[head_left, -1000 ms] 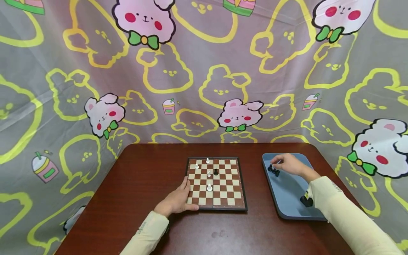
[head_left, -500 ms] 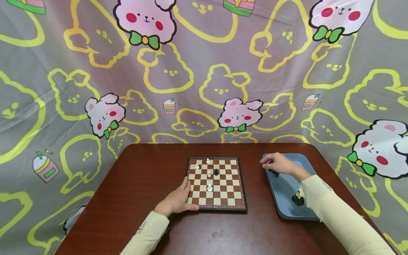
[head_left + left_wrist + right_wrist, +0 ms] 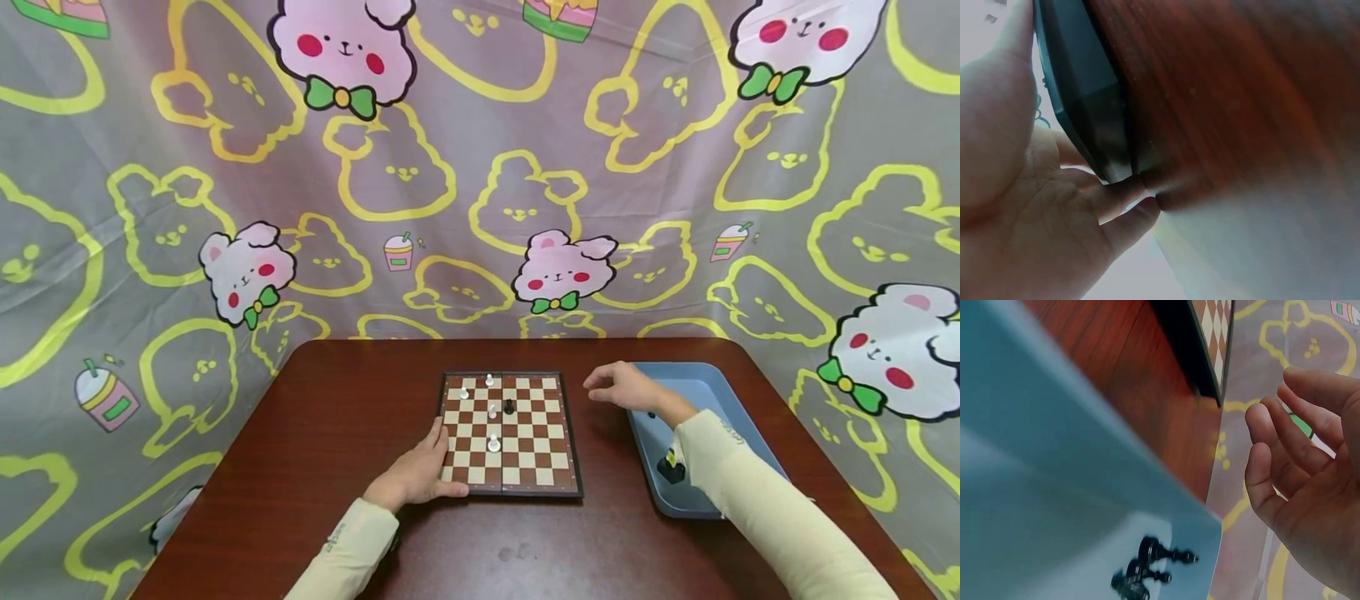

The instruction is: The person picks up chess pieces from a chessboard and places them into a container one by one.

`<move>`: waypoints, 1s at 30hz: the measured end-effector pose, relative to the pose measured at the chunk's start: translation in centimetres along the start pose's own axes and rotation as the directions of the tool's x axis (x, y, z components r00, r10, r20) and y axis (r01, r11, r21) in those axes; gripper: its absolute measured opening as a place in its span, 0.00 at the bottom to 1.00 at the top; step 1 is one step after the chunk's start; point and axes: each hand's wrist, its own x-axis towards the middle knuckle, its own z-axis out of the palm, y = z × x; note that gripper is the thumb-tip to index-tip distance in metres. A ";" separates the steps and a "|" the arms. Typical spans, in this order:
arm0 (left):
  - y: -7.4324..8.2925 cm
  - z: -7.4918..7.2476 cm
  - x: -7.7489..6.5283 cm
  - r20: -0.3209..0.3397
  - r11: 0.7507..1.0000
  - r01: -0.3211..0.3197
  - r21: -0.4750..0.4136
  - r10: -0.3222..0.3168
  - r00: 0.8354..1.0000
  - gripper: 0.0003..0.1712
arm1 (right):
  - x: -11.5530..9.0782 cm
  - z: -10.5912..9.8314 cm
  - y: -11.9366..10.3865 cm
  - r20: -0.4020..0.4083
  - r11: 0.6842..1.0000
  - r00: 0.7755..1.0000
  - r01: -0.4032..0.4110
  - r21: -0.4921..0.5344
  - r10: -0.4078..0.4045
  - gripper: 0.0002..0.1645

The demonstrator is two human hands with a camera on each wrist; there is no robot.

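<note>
A checkered chessboard [image 3: 536,460] with a dark frame lies flat on the table. Several white chess pieces [image 3: 493,444] and one black chess piece [image 3: 509,407] stand on it. My left hand [image 3: 411,477] rests against its near left corner, fingers along the left side and thumb at the front edge. Between board and tray, my right hand [image 3: 626,387] is raised, fingers loosely bent. In the right wrist view nothing shows between the right fingers [image 3: 1261,465]. Several black chess pieces [image 3: 1154,551] sit in the blue tray [image 3: 712,379]; the arm mostly hides them in the head view.
The brown wooden table [image 3: 330,417] carries both board and tray. A grey cartoon-print curtain [image 3: 435,183] stands behind the table and along both sides. A black device with a yellow mark [image 3: 672,465] shows by the right wrist, over the tray.
My right hand has moved left from above the tray's black pieces, past the tray's left rim towards the board. The left hand and the pieces on the board stay as they were.
</note>
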 end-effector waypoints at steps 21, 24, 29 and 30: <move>0.0 0.0 0.0 -0.005 1.000 -0.008 -0.005 0.008 1.000 0.67 | 3.9 4.3 -4.0 0.047 0.998 0.999 -0.015 0.066 0.012 0.11; 0.0 0.0 0.0 -0.005 1.000 -0.012 -0.006 0.012 1.000 0.67 | 4.4 4.9 -4.4 0.045 0.998 0.999 -0.014 0.067 0.011 0.10; -0.1 0.0 0.1 -0.005 1.000 -0.010 -0.003 0.010 1.000 0.67 | 5.1 5.6 -4.6 0.038 0.996 0.999 0.020 0.083 -0.023 0.09; -0.1 0.0 0.0 -0.003 1.000 -0.007 -0.003 0.007 1.000 0.67 | 5.2 5.7 -4.6 0.033 0.996 0.999 0.024 0.085 -0.027 0.09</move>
